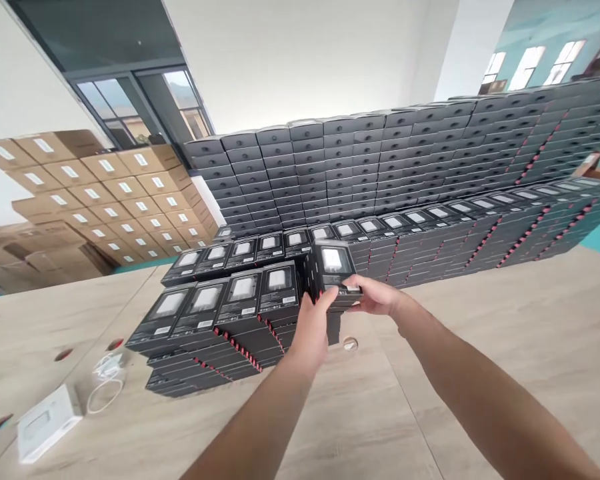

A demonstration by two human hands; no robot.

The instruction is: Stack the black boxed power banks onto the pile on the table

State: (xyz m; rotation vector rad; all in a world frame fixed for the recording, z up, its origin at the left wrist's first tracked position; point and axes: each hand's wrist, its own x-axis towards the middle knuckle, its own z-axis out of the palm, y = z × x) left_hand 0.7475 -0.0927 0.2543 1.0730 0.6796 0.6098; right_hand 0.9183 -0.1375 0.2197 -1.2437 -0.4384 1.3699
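While both hands grip one black box [333, 272] — the left hand [311, 328] closed around its near left edge, the right hand [377, 297] pinching its near right corner — it sits at the top of a short column just ahead of the fingers, close beside the low stack [215, 313] to the left. Judging from this, squaring it well means keeping the box level, nudging its edges flush with the boxes beneath, and not bumping that neighbouring stack — the tall wall of boxes [410, 160] stands well beyond, on the same table [505, 320].
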